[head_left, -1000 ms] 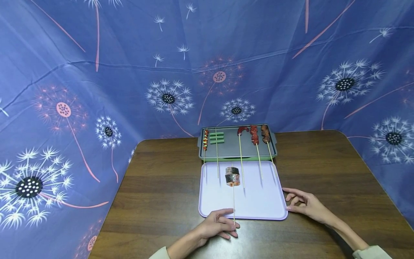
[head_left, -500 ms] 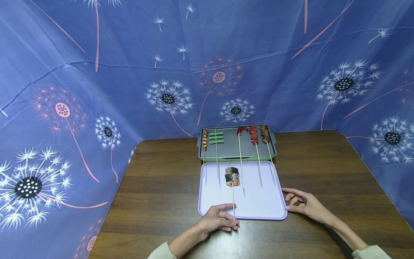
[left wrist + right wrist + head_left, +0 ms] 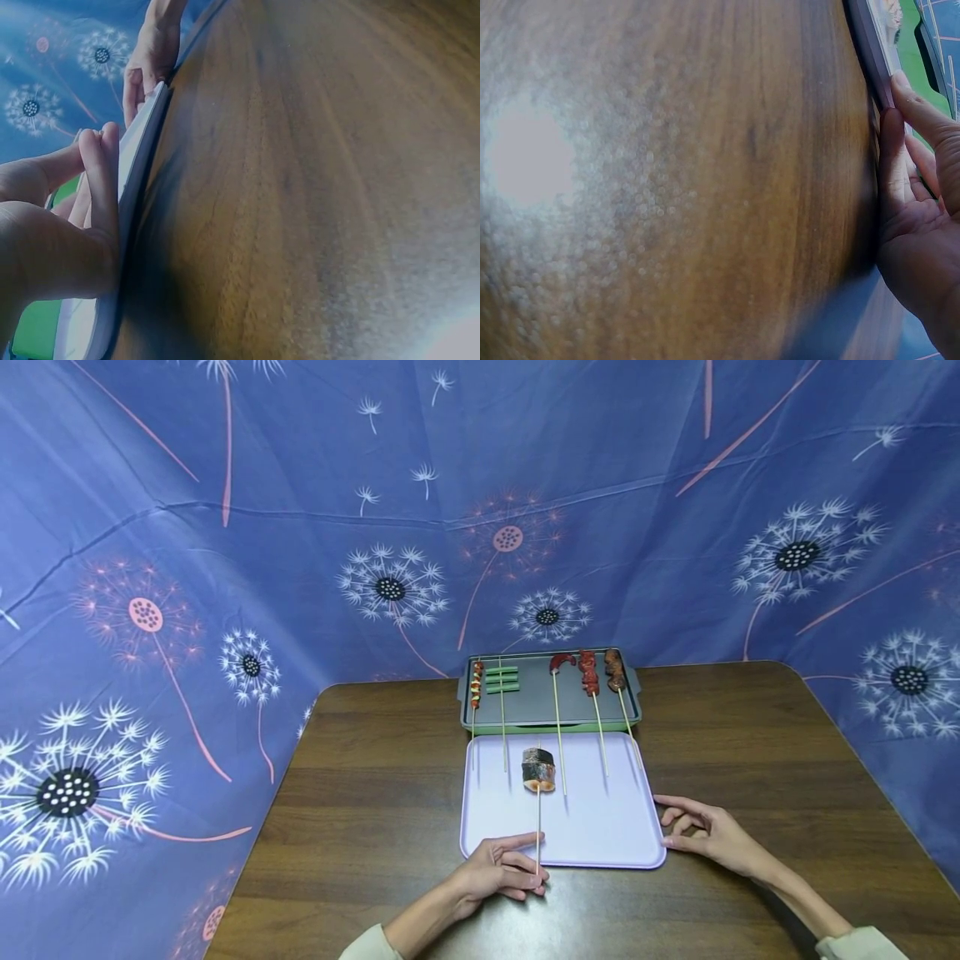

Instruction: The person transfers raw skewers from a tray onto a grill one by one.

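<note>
My left hand [image 3: 498, 870] pinches the lower end of a thin wooden stick at the near edge of the lilac tray [image 3: 600, 835]. The stick carries fish chunks with dark silvery skin, a fish skewer [image 3: 538, 768], seen over the tray; whether it touches the surface I cannot tell. At the tray's right edge, my right hand [image 3: 712, 839] rests its index fingertip and thumb against the rim, spaced apart, other fingers bent. In the left wrist view, the left hand [image 3: 67, 225] is beside the tray's side and hides the stick. The right wrist view shows the right hand [image 3: 922, 195] at the tray's corner.
Behind the tray stands a dark grill pan [image 3: 528, 706] with a green base. On it lie a small red-and-white skewer [image 3: 476, 685], a green vegetable skewer [image 3: 502, 680] and several meat-like skewers [image 3: 590, 672], sticks reaching over the tray. A patterned blue cloth [image 3: 480, 577] hangs behind the wooden table [image 3: 360, 793].
The left hand shifted slightly up, then slightly left, its fingers drawing closer round the stick, whose lower end swung a little left. The right hand and tray look unmoved.
</note>
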